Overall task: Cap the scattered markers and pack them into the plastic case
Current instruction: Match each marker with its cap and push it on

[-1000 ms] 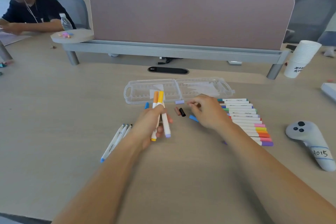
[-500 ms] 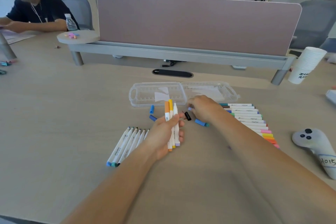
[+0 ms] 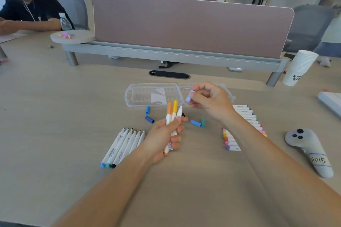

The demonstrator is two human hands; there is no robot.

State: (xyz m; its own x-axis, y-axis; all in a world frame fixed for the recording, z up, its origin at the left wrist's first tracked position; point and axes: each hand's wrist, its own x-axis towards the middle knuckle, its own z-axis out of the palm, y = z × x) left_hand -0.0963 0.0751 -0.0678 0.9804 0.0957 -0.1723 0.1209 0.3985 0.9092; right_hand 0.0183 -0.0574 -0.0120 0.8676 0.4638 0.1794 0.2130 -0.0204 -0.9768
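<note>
The left grip [image 3: 162,138] is closed round 3 markers held upright as a bundle: an orange-capped marker [image 3: 168,113], a yellow-capped marker [image 3: 175,108] and a bare-tipped marker [image 3: 179,112] whose white nib end stands free above the thumb. The right grip [image 3: 212,103] is raised up and to the right of that bundle and pinches a lilac cap [image 3: 188,97] between thumb and fingertips, the cap well clear of the bare tip.

Behind both grips the clear plastic case [image 3: 147,96] lies opened flat on the surface [image 3: 55,116]; the right grip hides part of its right half.

Just left of the bundle's tops lie 2 blue caps [image 3: 148,114]. Between the 2 grips, right of the left thumb, a blue cap [image 3: 195,123] and a teal cap [image 3: 203,122] touch each other. A dark cap [image 3: 183,114] peeps out behind the bare-tipped marker.

Left of the left grip, beside the wrist, 6 uncapped markers [image 3: 125,145] lie side by side, tips pointing away. Under and beyond the right forearm a row of capped markers [image 3: 245,116] lies in a neat column.

Further right of the right grip rests a grey controller [image 3: 310,151] with a handwritten label.
</note>
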